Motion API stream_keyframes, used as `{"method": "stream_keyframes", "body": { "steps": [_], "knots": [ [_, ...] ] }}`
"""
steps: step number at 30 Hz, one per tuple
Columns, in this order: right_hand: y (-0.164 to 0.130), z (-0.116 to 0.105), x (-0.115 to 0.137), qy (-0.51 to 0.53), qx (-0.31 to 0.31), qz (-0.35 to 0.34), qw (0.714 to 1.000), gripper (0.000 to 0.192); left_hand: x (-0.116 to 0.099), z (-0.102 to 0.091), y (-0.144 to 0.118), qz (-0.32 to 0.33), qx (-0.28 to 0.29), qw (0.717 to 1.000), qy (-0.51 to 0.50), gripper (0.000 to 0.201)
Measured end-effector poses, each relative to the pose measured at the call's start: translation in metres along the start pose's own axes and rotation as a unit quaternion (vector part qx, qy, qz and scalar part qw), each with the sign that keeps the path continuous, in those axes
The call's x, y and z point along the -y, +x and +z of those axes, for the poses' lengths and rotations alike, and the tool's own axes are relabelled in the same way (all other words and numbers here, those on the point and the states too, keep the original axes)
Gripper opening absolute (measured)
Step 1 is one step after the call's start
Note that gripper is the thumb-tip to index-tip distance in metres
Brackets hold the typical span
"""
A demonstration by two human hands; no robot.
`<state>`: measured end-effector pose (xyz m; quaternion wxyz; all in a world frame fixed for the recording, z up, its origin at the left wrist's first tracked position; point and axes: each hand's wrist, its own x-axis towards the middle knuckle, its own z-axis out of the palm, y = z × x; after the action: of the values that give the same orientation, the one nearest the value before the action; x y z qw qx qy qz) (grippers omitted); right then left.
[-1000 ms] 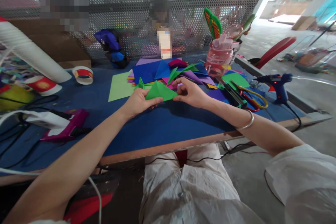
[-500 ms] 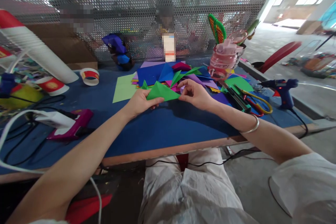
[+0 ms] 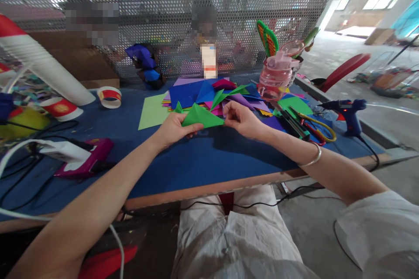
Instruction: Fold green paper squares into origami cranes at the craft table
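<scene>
Between the left hand [image 3: 173, 128] and right hand [image 3: 241, 118], each pinching one end, green paper [image 3: 200, 116] is already a folded triangle; further folds seem left.

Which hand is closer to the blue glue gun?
Right. The right hand pinches the folded green paper triangle on the side toward the blue glue gun; the left hand holds the triangle's far end, farther away.

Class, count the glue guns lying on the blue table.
2: a blue glue gun at the right edge, a pink glue gun at the left. Others may be hidden.
</scene>
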<state>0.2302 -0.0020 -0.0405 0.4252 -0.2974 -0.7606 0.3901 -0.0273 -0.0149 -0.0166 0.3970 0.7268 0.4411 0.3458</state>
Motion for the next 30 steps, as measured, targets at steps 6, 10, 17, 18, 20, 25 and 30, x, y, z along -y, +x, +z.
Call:
{"method": "stream_keyframes", "body": {
  "steps": [6, 10, 17, 18, 20, 25, 30],
  "knots": [
    [-0.001, 0.002, 0.004, -0.006, -0.012, -0.004, 1.000, 0.027, -0.001, -0.002, 0.000, -0.002, -0.007, 1.000, 0.000, 0.046],
    [-0.002, 0.003, 0.003, -0.012, -0.001, -0.002, 1.000, 0.026, 0.001, -0.002, 0.001, -0.008, -0.003, 1.000, -0.001, 0.047],
    [-0.006, 0.003, 0.006, -0.031, -0.007, 0.013, 0.999, 0.023, -0.001, 0.002, -0.002, -0.014, 0.007, 1.000, -0.010, 0.046],
    [-0.007, 0.003, 0.007, -0.035, -0.007, 0.008, 0.999, 0.022, -0.002, 0.003, -0.002, -0.013, 0.005, 1.000, -0.011, 0.045],
    [-0.007, 0.003, 0.010, -0.044, 0.002, -0.003, 0.999, 0.019, -0.003, 0.002, -0.003, -0.012, 0.000, 1.000, -0.012, 0.043],
    [-0.010, 0.009, 0.020, -0.080, 0.016, 0.003, 0.997, 0.027, -0.004, 0.007, -0.005, -0.015, 0.020, 1.000, -0.018, 0.042],
    [-0.016, 0.025, 0.028, -0.097, 0.057, 0.052, 0.992, 0.049, -0.009, 0.023, -0.014, -0.026, 0.075, 0.996, -0.031, 0.041]
  ]
}}
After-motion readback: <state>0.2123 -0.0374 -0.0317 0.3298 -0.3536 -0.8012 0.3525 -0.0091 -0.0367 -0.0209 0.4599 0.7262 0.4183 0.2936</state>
